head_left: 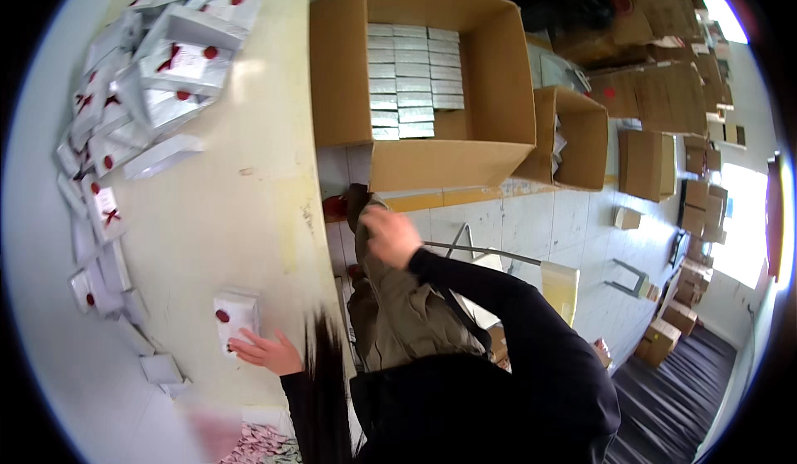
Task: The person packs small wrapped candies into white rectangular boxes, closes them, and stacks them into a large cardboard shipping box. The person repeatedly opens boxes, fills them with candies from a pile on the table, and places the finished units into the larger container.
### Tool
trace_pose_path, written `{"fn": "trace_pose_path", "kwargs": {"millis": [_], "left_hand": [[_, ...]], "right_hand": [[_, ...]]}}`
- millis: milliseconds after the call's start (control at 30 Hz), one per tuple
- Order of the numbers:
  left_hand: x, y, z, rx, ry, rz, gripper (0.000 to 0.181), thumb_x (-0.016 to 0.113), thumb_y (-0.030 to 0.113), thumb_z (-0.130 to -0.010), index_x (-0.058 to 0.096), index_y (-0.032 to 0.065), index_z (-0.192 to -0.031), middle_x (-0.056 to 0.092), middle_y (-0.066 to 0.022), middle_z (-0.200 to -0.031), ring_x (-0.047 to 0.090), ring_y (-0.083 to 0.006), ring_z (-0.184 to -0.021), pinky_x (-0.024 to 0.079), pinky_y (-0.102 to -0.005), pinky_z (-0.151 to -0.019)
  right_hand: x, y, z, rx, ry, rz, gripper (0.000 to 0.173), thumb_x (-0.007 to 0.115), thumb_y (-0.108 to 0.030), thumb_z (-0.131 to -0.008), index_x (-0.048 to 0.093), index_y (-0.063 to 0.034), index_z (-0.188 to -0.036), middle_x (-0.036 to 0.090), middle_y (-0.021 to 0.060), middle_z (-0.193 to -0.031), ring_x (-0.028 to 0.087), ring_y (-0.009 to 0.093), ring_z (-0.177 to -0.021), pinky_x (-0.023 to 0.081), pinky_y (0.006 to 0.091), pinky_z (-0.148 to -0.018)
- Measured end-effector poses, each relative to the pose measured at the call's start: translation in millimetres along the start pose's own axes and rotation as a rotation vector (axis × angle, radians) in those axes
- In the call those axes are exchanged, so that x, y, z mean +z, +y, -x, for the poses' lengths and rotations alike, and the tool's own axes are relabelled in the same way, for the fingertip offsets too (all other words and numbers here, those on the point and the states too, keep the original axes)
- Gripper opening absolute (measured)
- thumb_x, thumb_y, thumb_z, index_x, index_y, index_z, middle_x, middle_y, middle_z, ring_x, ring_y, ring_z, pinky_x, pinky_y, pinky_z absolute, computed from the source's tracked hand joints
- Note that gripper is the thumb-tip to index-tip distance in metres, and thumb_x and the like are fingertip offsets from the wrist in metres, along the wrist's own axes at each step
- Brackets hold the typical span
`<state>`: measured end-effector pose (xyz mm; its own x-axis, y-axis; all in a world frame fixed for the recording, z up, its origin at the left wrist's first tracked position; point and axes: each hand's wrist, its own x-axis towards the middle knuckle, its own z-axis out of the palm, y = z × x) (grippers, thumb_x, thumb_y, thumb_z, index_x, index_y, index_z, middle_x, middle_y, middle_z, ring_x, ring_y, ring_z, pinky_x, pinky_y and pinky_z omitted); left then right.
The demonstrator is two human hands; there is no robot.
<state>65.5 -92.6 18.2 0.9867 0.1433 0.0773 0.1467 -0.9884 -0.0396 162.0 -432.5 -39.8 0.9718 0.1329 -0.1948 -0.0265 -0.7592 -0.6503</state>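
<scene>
On the cream tabletop (268, 227), my left hand (268, 350) reaches over the near end of a small white box (236, 324) with a dark red round seal. Its fingers touch or overlap that end, the thumb stands apart, and they are not closed around the box. My right hand (392, 235) is above my lap, beyond the table's edge. It is motion-blurred with bent fingers, and whether anything is in it is hidden. A large cardboard carton (451, 165) stands open beyond my knees, with stacked rows of silvery-white boxes (398, 78) inside.
A heap of white boxes (180, 59) with red seals and bows lies at the table's far end, with more along the wall. A smaller carton (576, 146) stands beside the large one. A metal-framed stool (635, 280) and other cartons (647, 165) are on the tiled floor.
</scene>
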Motion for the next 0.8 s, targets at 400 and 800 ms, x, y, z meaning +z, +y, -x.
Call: {"fn": "trace_pose_path", "kwargs": {"millis": [400,800], "left_hand": [[39.4,119.0,-1.2,0.603,-0.205,0.073,0.04,0.048,0.033,-0.094,0.058,0.0104,-0.125,0.037,-0.0216,-0.142,0.04,-0.0418,-0.127,0.032,-0.0662,-0.098],[36.6,91.8,28.0,0.546,-0.315,0.09,0.026,0.059,0.032,-0.084,0.069,0.0315,-0.108,0.025,-0.0173,-0.146,0.031,-0.0473,-0.127,0.025,-0.0681,-0.1]], "right_hand": [[240.1,331.2,245.0,0.391,-1.534,0.588,0.05,0.029,-0.045,-0.096,0.052,-0.016,-0.13,0.051,0.008,-0.134,0.043,0.026,-0.127,0.023,0.0478,-0.107],[171.9,283.6,156.7,0.644,-1.417,0.1,0.039,0.057,-0.03,-0.086,0.049,-0.0304,-0.124,0.062,0.0099,-0.113,0.061,0.032,-0.1,0.045,0.0467,-0.084]]}}
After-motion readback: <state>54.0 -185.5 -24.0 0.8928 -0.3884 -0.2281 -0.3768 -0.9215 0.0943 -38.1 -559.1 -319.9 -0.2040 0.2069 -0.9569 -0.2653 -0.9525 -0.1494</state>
